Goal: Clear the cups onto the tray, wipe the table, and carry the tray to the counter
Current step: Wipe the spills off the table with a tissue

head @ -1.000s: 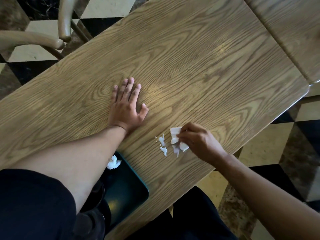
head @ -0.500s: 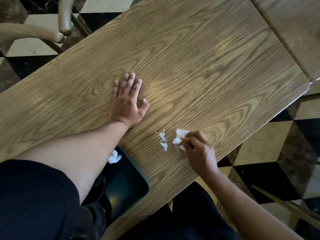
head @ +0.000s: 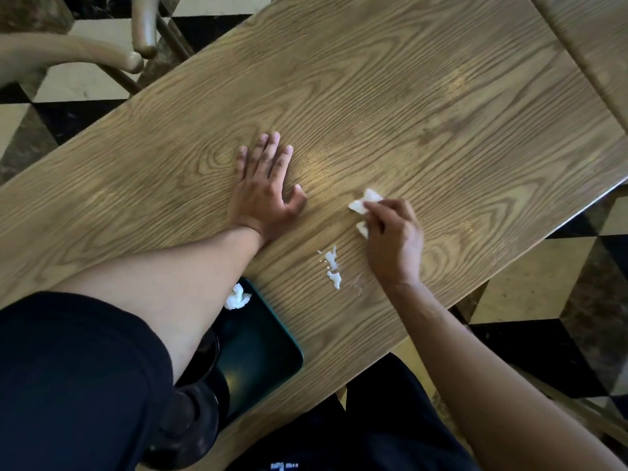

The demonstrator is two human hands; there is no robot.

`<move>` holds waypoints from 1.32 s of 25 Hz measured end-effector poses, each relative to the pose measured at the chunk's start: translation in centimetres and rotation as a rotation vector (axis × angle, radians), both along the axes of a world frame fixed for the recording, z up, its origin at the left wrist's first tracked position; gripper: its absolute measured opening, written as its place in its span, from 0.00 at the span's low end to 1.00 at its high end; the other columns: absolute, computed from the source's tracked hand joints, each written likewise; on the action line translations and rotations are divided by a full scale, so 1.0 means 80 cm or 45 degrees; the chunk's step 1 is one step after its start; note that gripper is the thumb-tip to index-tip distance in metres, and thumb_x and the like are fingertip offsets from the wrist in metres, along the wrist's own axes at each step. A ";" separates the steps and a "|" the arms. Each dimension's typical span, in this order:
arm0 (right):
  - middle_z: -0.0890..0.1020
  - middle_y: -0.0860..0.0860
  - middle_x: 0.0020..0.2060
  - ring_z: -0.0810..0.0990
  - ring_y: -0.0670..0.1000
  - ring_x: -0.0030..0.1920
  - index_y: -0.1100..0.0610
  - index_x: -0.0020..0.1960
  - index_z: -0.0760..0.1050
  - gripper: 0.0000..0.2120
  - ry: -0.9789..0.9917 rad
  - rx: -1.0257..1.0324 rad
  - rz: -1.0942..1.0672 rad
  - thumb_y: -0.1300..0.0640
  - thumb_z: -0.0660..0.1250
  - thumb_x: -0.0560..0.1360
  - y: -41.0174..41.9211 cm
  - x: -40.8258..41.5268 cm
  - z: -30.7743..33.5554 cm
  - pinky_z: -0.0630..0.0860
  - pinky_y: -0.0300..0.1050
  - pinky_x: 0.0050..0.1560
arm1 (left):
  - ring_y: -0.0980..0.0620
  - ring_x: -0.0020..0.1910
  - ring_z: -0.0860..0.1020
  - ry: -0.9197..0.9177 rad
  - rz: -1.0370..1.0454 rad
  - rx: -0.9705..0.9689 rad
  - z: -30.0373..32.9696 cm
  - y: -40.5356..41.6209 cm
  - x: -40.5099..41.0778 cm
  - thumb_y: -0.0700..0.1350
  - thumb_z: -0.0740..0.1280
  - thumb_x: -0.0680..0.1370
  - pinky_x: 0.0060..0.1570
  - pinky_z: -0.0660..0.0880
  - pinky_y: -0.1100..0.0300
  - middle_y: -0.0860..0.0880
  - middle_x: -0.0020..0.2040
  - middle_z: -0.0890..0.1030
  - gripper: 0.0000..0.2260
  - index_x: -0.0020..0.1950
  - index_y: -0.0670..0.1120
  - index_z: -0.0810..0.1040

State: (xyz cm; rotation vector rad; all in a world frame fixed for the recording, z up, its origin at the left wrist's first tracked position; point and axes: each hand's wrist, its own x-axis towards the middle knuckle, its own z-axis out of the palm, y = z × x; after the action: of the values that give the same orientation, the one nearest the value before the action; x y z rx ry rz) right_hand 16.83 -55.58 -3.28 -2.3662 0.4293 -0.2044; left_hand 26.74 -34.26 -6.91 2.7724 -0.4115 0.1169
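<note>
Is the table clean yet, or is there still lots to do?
Not yet. The dark cups already sit on the green tray. The right hand is wiping with a white tissue while the left hand lies flat on the table. White bits remain, and the tray needs carrying.

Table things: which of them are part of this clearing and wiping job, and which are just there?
Part of the job:
- table, being wiped
- white tissue, pinched in the right hand
- white bits left on the wood
- dark tray at the near edge
- crumpled tissue on the tray
- left hand, flat on the table

Just there:
- chair
- neighbouring table
- chequered floor
</note>
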 end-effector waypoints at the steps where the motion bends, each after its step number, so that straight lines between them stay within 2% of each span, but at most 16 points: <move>1: 0.83 0.55 0.49 0.82 0.53 0.47 0.59 0.54 0.87 0.11 -0.022 0.024 0.190 0.67 0.71 0.75 0.018 -0.004 -0.002 0.76 0.39 0.50 | 0.40 0.81 0.62 0.003 -0.003 0.000 0.000 0.000 0.000 0.55 0.62 0.75 0.80 0.54 0.37 0.39 0.80 0.66 0.32 0.76 0.41 0.72; 5: 0.82 0.53 0.52 0.80 0.53 0.51 0.57 0.56 0.85 0.15 0.102 0.141 1.254 0.71 0.67 0.76 0.027 -0.037 0.005 0.80 0.44 0.50 | 0.40 0.81 0.61 0.001 -0.009 0.020 -0.001 0.000 -0.001 0.54 0.63 0.77 0.80 0.53 0.37 0.39 0.81 0.66 0.31 0.77 0.41 0.71; 8: 0.82 0.52 0.53 0.79 0.52 0.54 0.58 0.54 0.85 0.20 0.225 0.037 1.664 0.73 0.62 0.71 -0.020 -0.031 0.017 0.81 0.47 0.49 | 0.40 0.81 0.61 -0.001 -0.003 0.011 -0.001 0.001 -0.001 0.54 0.63 0.77 0.80 0.53 0.38 0.39 0.81 0.66 0.30 0.77 0.41 0.71; 10: 0.84 0.54 0.52 0.81 0.54 0.53 0.59 0.53 0.85 0.21 0.113 -0.065 1.554 0.73 0.60 0.69 -0.056 -0.008 0.016 0.83 0.49 0.46 | 0.40 0.81 0.61 0.003 -0.006 0.011 0.000 0.000 -0.001 0.54 0.63 0.76 0.80 0.54 0.37 0.39 0.81 0.66 0.31 0.77 0.41 0.72; 12: 0.85 0.55 0.50 0.82 0.56 0.50 0.59 0.53 0.87 0.16 -0.014 -0.161 1.073 0.73 0.67 0.72 -0.086 0.013 0.011 0.82 0.51 0.46 | 0.41 0.81 0.62 0.005 0.002 0.003 0.000 0.000 0.000 0.54 0.63 0.76 0.80 0.54 0.38 0.39 0.81 0.66 0.31 0.76 0.41 0.72; 14: 0.85 0.55 0.50 0.82 0.57 0.49 0.58 0.54 0.87 0.11 -0.022 -0.207 0.486 0.68 0.72 0.75 -0.085 0.012 0.007 0.80 0.53 0.48 | 0.41 0.81 0.62 0.007 0.009 0.002 0.001 -0.001 -0.001 0.54 0.62 0.75 0.80 0.53 0.38 0.39 0.81 0.66 0.32 0.76 0.41 0.72; 16: 0.84 0.57 0.50 0.81 0.59 0.49 0.59 0.55 0.87 0.10 0.003 -0.173 0.242 0.66 0.70 0.77 -0.047 -0.020 0.002 0.79 0.52 0.50 | 0.41 0.81 0.62 0.015 0.001 0.000 0.001 -0.001 -0.001 0.54 0.63 0.76 0.80 0.53 0.38 0.39 0.81 0.66 0.31 0.77 0.41 0.72; 18: 0.84 0.56 0.52 0.82 0.58 0.50 0.58 0.54 0.86 0.08 0.131 0.057 0.454 0.63 0.69 0.78 0.000 -0.070 0.010 0.79 0.54 0.52 | 0.40 0.81 0.61 0.005 -0.009 0.011 0.001 0.000 0.000 0.54 0.63 0.76 0.80 0.53 0.38 0.39 0.81 0.66 0.31 0.77 0.41 0.72; 19: 0.84 0.54 0.53 0.82 0.56 0.50 0.57 0.54 0.85 0.08 0.165 0.134 0.722 0.63 0.69 0.79 0.013 -0.096 0.016 0.80 0.52 0.54 | 0.40 0.81 0.61 -0.002 -0.005 0.016 0.000 0.000 -0.001 0.54 0.63 0.77 0.80 0.53 0.38 0.39 0.81 0.66 0.30 0.77 0.41 0.72; 21: 0.84 0.47 0.54 0.80 0.48 0.49 0.55 0.55 0.85 0.10 0.117 0.113 1.122 0.64 0.67 0.81 0.011 -0.124 0.025 0.79 0.43 0.54 | 0.40 0.81 0.62 -0.006 -0.003 0.002 0.000 0.000 -0.002 0.53 0.63 0.77 0.80 0.54 0.38 0.39 0.81 0.66 0.30 0.76 0.41 0.72; 23: 0.82 0.34 0.49 0.78 0.37 0.47 0.45 0.51 0.83 0.13 0.272 0.106 0.987 0.61 0.65 0.82 -0.022 -0.108 0.027 0.77 0.39 0.53 | 0.40 0.81 0.62 0.003 -0.005 0.000 0.000 -0.002 -0.004 0.53 0.63 0.77 0.80 0.54 0.38 0.39 0.81 0.66 0.30 0.77 0.41 0.72; 24: 0.82 0.35 0.46 0.78 0.37 0.47 0.45 0.49 0.83 0.12 0.317 0.057 0.809 0.60 0.66 0.81 -0.042 -0.092 0.023 0.77 0.41 0.52 | 0.40 0.81 0.61 0.011 -0.004 0.006 0.001 -0.003 -0.003 0.53 0.63 0.77 0.80 0.53 0.38 0.39 0.81 0.66 0.30 0.77 0.41 0.72; 27: 0.82 0.51 0.51 0.81 0.51 0.52 0.57 0.52 0.87 0.08 0.073 -0.130 0.096 0.64 0.71 0.77 -0.091 -0.030 0.010 0.79 0.48 0.52 | 0.41 0.82 0.61 0.034 0.003 0.010 0.002 0.000 -0.001 0.54 0.63 0.76 0.80 0.53 0.38 0.39 0.81 0.65 0.31 0.77 0.41 0.72; 29: 0.83 0.55 0.49 0.82 0.54 0.49 0.59 0.51 0.87 0.08 0.017 -0.147 -0.148 0.65 0.72 0.75 -0.080 -0.015 0.005 0.80 0.53 0.50 | 0.41 0.82 0.61 0.024 0.001 0.015 0.003 -0.001 -0.001 0.54 0.63 0.76 0.80 0.53 0.38 0.39 0.81 0.65 0.31 0.77 0.41 0.71; 31: 0.83 0.56 0.46 0.82 0.55 0.46 0.60 0.51 0.87 0.07 -0.001 -0.105 -0.001 0.66 0.72 0.75 -0.034 -0.041 0.007 0.80 0.53 0.45 | 0.40 0.81 0.61 0.014 -0.008 0.007 0.002 -0.001 0.000 0.54 0.63 0.76 0.80 0.53 0.38 0.39 0.81 0.65 0.31 0.77 0.41 0.71; 33: 0.82 0.56 0.45 0.81 0.56 0.45 0.60 0.51 0.87 0.08 -0.004 0.007 0.475 0.68 0.71 0.76 0.009 -0.096 0.010 0.78 0.49 0.47 | 0.40 0.81 0.61 -0.002 -0.006 0.012 0.001 -0.001 -0.002 0.54 0.63 0.77 0.80 0.54 0.37 0.39 0.81 0.66 0.31 0.77 0.41 0.72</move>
State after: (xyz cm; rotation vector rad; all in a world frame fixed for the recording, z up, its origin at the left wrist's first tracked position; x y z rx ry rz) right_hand 9.14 -54.83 -2.51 -2.3893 -0.0176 -0.0325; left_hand 26.58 -34.30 -6.81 2.7809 -0.4198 0.1159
